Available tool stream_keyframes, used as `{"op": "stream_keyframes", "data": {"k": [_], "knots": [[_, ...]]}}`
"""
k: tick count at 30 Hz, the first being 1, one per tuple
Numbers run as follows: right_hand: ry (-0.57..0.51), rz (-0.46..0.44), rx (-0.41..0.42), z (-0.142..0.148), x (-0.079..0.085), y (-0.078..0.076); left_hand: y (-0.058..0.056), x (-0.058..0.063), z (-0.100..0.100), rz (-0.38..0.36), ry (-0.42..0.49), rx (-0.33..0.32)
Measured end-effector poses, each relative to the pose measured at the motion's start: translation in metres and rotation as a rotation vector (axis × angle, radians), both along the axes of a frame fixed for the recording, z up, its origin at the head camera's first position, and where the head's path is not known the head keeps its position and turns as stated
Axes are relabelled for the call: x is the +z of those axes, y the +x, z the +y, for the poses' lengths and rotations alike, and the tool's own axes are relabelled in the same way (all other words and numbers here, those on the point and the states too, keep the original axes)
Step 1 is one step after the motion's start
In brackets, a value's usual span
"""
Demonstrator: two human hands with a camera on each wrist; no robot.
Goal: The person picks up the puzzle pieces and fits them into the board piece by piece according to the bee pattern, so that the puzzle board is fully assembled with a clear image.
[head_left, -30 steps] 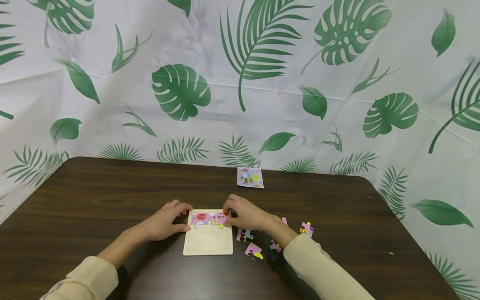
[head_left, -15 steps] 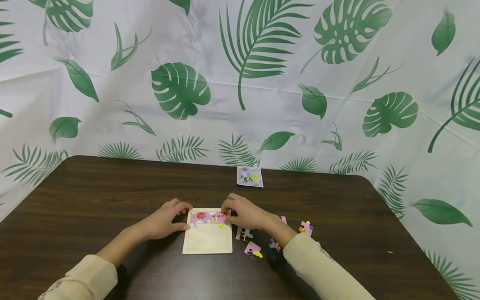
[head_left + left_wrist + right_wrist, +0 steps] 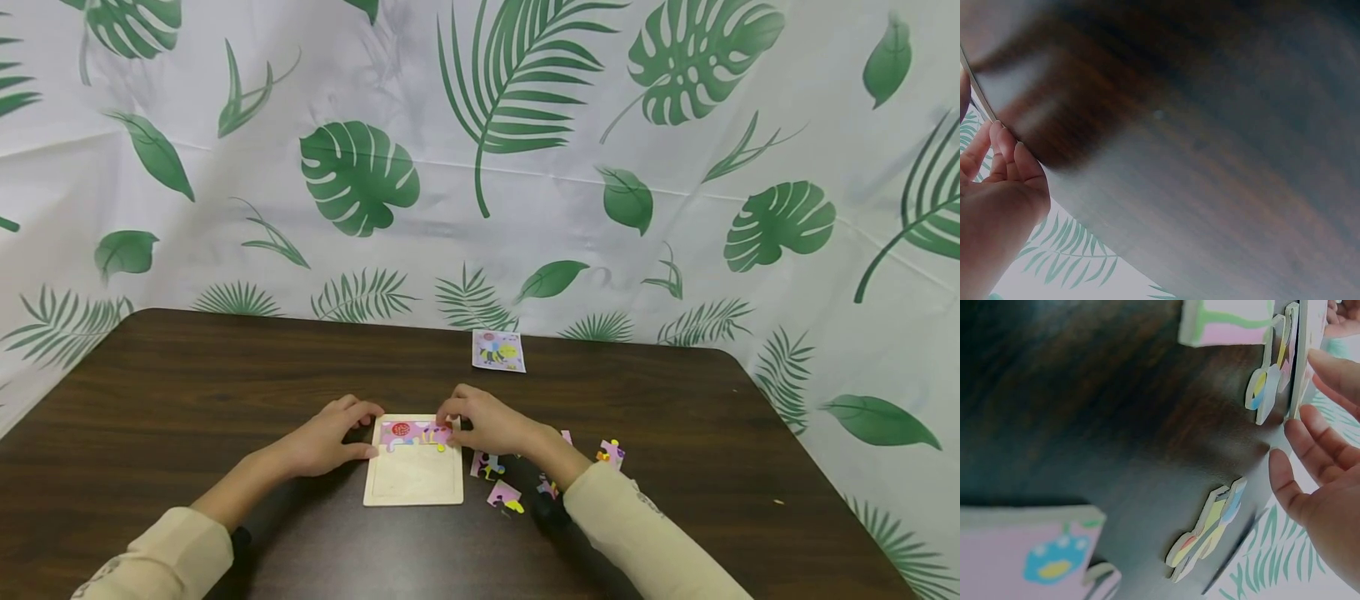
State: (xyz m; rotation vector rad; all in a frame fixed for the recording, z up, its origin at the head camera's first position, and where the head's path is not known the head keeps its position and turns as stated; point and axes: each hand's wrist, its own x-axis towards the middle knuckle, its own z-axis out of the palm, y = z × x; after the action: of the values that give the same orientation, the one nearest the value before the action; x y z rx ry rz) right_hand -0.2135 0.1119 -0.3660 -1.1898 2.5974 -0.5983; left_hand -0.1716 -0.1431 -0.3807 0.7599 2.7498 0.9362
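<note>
A square wooden puzzle board (image 3: 414, 479) lies on the table in the head view. Pink puzzle pieces form a row along its top, one with a red round figure (image 3: 401, 429). My left hand (image 3: 328, 439) holds the board's left side, thumb on the side edge and fingers by the top left corner. At the top right, my right hand (image 3: 491, 423) has thumb and fingers on a puzzle piece (image 3: 434, 435), partly hidden by them. In the left wrist view, fingertips of the left hand (image 3: 1007, 181) touch the board's thin edge (image 3: 980, 94).
Several loose puzzle pieces (image 3: 505, 496) lie right of the board, some partly under the right forearm. One piece (image 3: 611, 454) lies farther right. A picture card with a bee (image 3: 498, 351) rests near the table's back edge. Behind hangs a leaf-patterned cloth (image 3: 525, 208).
My right hand's fingers have shifted slightly left along the top of the board with the puzzle piece. My left hand stays at the board's left side.
</note>
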Motion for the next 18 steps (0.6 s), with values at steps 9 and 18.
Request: {"op": "stream_keyframes", "data": {"k": [9, 18], "knots": [[-0.013, -0.04, -0.011, -0.0011, 0.0005, -0.0035, 0.0009, 0.0019, 0.0003, 0.002, 0.0, -0.002], [-0.021, -0.104, -0.03, -0.0028, 0.0036, -0.0045, 0.0014, 0.002, 0.0008, -0.006, 0.001, 0.001]]}}
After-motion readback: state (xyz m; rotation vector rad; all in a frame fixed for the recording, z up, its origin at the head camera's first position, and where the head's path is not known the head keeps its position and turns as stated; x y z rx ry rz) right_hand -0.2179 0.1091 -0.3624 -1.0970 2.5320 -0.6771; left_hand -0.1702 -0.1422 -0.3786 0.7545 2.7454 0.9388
